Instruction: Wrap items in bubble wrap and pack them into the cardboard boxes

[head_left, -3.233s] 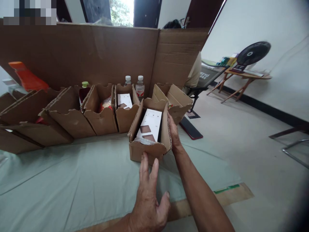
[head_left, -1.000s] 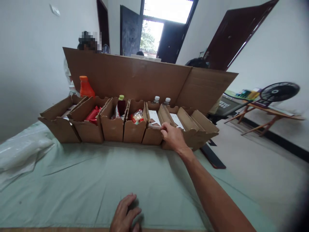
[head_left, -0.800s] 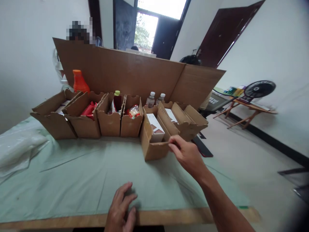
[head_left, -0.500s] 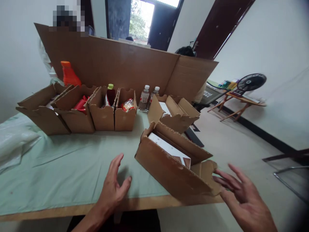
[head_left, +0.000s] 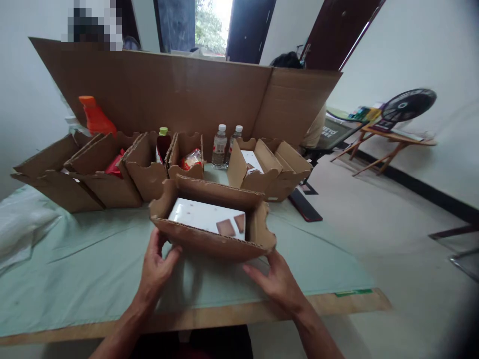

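Between my two hands is an open-topped cardboard box (head_left: 213, 246), tilted toward me over the table. A white carton (head_left: 198, 215) with brown squares printed on it lies inside. My left hand (head_left: 159, 262) grips the box's left end from below, thumb at the front. At the right end, my right hand (head_left: 275, 279) holds the lower corner, its fingers partly hidden beneath. Behind the box, another cardboard box (head_left: 239, 172) with a similar white carton stands beside an adjoining box (head_left: 290, 172).
Several cardboard boxes (head_left: 119, 192) line the back left, holding a red packet (head_left: 115, 164), a dark bottle (head_left: 163, 144) and a snack pack (head_left: 192, 158). Two clear bottles (head_left: 219, 147) and an orange bottle (head_left: 96, 117) stand near a tall cardboard panel (head_left: 157, 89). Plastic sheeting (head_left: 26, 227) lies left.
The box with the white carton has moved left and turned to lie crosswise before me. Both hands have come onto its ends; my left hand was apart from it before.
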`<act>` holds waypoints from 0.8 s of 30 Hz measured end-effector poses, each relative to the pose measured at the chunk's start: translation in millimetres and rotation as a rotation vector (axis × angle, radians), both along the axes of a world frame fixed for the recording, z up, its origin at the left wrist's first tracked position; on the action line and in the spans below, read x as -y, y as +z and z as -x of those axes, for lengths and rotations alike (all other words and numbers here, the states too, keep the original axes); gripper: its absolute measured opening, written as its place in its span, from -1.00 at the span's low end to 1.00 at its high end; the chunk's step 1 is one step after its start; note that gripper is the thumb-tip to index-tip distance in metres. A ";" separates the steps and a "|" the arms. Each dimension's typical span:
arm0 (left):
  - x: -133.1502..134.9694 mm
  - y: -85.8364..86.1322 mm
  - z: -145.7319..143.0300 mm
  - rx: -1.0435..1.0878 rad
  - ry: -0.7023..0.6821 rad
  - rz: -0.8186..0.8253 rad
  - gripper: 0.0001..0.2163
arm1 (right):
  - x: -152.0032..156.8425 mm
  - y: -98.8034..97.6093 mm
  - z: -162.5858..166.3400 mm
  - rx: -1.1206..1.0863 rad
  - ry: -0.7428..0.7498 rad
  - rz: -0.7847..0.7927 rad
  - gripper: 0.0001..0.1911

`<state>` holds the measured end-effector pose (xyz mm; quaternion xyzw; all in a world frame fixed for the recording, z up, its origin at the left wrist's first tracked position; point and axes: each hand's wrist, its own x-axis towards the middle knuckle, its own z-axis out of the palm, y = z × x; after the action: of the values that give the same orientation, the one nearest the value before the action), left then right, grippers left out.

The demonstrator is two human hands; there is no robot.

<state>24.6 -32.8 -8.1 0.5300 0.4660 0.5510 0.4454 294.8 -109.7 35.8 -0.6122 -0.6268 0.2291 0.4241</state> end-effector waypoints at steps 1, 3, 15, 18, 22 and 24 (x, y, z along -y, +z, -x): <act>-4.9 1.8 9.6 0.001 0.035 -0.004 -0.50 | -15.6 0.8 6.1 -0.032 0.044 -0.010 -0.33; -14.4 3.1 23.4 -0.007 0.091 0.000 -0.50 | -40.9 0.7 12.6 -0.075 0.128 0.010 -0.35; -27.0 -26.4 32.9 -0.054 0.123 0.077 -0.49 | -85.3 133.8 -3.2 0.354 0.297 -0.264 -0.74; -25.6 -32.2 32.7 -0.057 0.122 0.083 -0.45 | -127.4 152.3 30.3 0.541 0.571 -0.102 -0.73; -24.9 -35.1 31.6 -0.068 0.142 0.066 -0.44 | -165.4 140.5 58.5 0.757 0.745 0.126 -0.47; -24.4 -32.0 30.5 -0.079 0.143 0.076 -0.49 | -169.0 135.1 62.5 0.819 0.748 0.194 -0.37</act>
<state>-5.8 -8.5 -40.1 0.4994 0.5405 0.5419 0.4059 232.2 59.2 170.9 -0.4234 -0.8907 0.1639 -0.0222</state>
